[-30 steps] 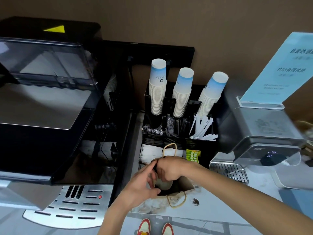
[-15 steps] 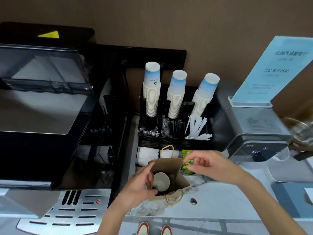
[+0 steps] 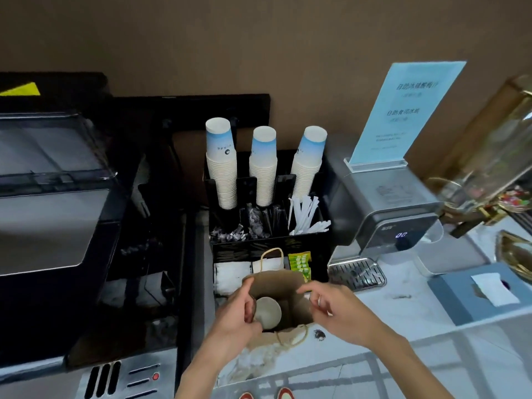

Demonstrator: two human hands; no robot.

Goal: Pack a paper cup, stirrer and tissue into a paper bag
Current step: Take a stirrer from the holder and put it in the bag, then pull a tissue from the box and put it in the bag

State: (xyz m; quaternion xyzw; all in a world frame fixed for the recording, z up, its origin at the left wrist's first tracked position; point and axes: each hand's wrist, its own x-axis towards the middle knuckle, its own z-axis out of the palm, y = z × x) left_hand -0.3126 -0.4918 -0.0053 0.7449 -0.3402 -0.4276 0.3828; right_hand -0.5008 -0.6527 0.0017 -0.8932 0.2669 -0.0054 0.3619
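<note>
Left hand (image 3: 236,315) pinches the paper bag (image 3: 285,286) rim, one paper cup (image 3: 268,312) lying inside just beside it; right hand (image 3: 342,312) loosely curled, empty; three cup stacks (image 3: 263,168) behind

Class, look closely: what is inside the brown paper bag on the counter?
Inside the paper bag one paper cup lies tilted, mouth toward the camera. The bag's walls and left hand hide its bottom.

An open paper bag (image 3: 280,286) stands on the counter (image 3: 403,341) with a paper cup (image 3: 267,312) inside. The left hand (image 3: 233,318) grips the bag's left rim; the right hand (image 3: 342,312) hovers at its right edge, fingers loosely curled. Farther back, stirrers (image 3: 305,216) and stacked cups (image 3: 221,168) fill a black organizer (image 3: 324,254).
</note>
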